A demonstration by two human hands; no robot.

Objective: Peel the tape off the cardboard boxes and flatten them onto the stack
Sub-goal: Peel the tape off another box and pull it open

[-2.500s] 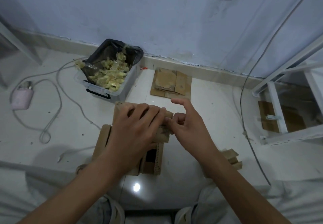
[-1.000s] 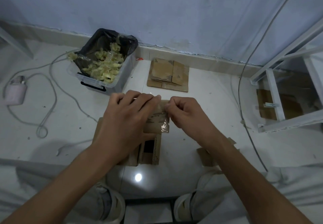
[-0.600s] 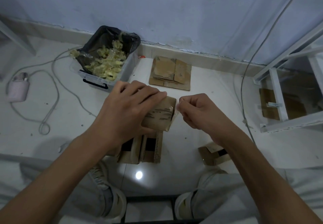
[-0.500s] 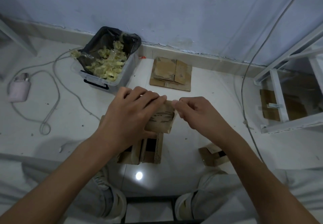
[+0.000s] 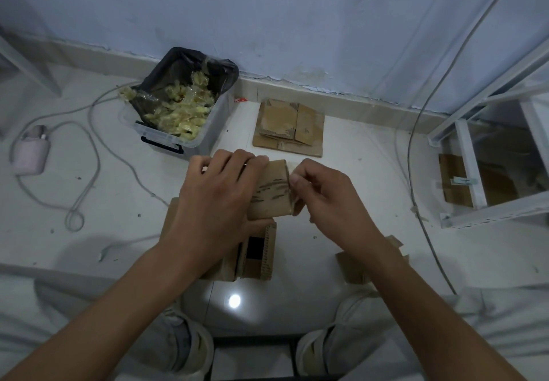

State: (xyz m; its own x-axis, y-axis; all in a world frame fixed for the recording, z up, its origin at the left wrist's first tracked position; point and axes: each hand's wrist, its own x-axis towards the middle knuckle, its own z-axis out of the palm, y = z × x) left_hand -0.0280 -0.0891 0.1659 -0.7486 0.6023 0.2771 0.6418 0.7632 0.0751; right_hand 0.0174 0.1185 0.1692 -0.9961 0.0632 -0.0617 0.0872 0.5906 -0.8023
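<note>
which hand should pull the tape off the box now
Right. The right hand already pinches at the box's right edge, where the tape seems to lift, though the tape itself is hard to make out. The left hand grips the box, steadying it.

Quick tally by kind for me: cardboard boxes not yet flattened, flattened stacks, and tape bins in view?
Unflattened cardboard boxes: 3 (held box, open box, small box)
Flattened stack: 1
Tape bin: 1
Total: 5
</note>
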